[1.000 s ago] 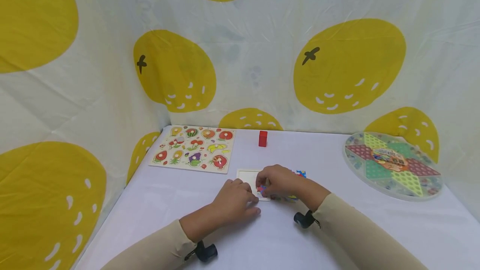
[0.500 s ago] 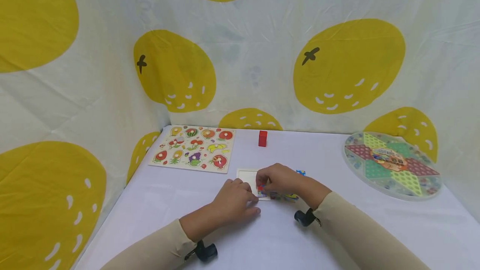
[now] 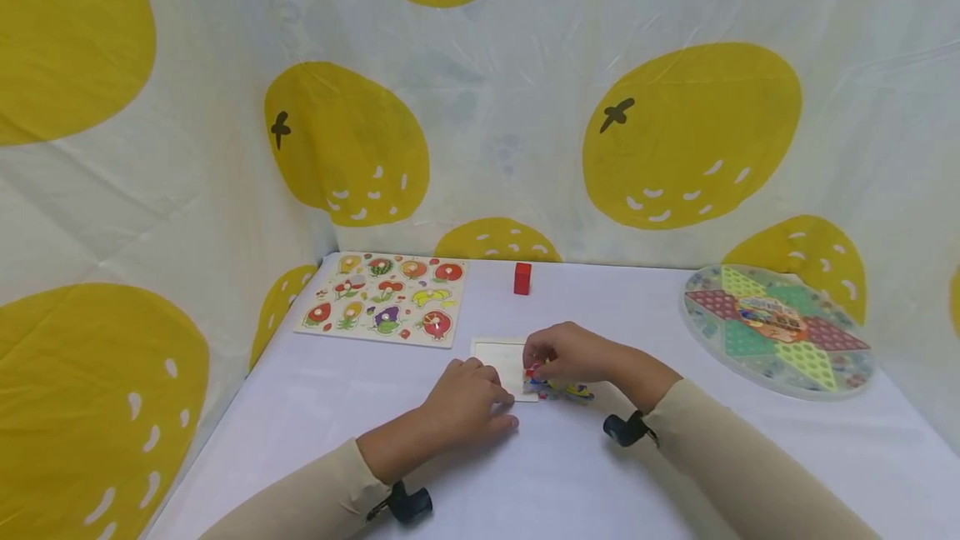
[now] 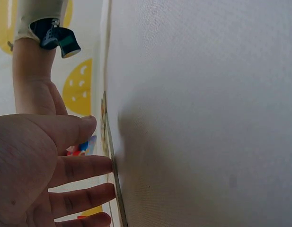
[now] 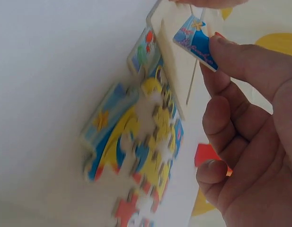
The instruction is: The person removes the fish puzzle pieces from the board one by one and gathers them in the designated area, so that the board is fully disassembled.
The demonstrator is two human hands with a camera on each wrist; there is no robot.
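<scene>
In the right wrist view, my right hand pinches a jigsaw piece between thumb and fingers. The piece is blue, with a straight edge and a small starfish picture. Below it is a shallow cream puzzle tray, whose right part the hand hides in the head view. Loose jigsaw pieces, yellow, blue and red, lie in a cluster beside the tray. My left hand is at the tray's near left side, fingers loosely extended, fingertips right at the tray's edge in the left wrist view. It holds nothing.
A fruit peg puzzle board lies at the back left of the white table. Behind the tray stands a small red block. To the right is a round Chinese checkers board. A fruit-printed cloth hangs behind the table.
My right hand has shifted a little to the right, carrying the jigsaw piece from over the tray's middle toward the loose pieces. The left hand keeps its place at the tray.
</scene>
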